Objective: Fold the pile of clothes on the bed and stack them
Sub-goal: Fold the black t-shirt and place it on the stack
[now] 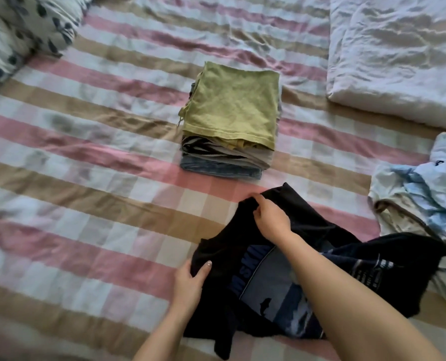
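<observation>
Black T-shirt [224, 252] with a blue printed panel lies crumpled on the near part of the bed [86, 178], right of centre. Left hand [190, 282] grips the shirt's left edge, fingers and thumb closed on the cloth. Right hand [270, 218] pinches the shirt's far edge, fingers curled round a fold. Stack of folded clothes [232, 110], olive piece on top, sits just beyond the shirt. Unfolded pale blue garments [419, 201] lie at the right. White quilt [399, 53] far right; patterned pillow [21, 24] far left.
</observation>
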Tool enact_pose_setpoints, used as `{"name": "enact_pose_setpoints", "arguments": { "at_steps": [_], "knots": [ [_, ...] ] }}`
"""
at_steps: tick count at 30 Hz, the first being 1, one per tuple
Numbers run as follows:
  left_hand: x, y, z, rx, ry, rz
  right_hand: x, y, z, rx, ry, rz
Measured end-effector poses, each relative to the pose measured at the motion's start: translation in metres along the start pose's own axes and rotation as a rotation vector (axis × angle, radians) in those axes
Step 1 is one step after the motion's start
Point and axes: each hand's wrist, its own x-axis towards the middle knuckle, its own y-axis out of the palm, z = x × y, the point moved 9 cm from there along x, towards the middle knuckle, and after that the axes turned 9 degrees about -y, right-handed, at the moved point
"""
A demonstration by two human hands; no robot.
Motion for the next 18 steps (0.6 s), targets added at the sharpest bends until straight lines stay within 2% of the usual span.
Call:
{"name": "enact_pose_setpoints", "arguments": {
  "at_steps": [5,9,14,18],
  "knots": [
    [-0.015,-0.004,-0.001,0.015,0.066,-0.158,0.01,-0.004,0.0,-0.144,-0.045,0.022],
    [-0.033,-0.009,-0.022,0.025,0.15,-0.235,-0.005,-0.042,0.001,-0.178,-0.068,-0.12],
    [-0.056,-0.022,-0.076,0.019,0.269,-0.26,-0.056,-0.124,-0.006,0.091,-0.139,-0.358],
    [-0.097,-0.031,-0.145,0.017,0.421,-0.219,-0.119,-0.203,0.003,0.187,-0.214,-0.439]
  ]
}}
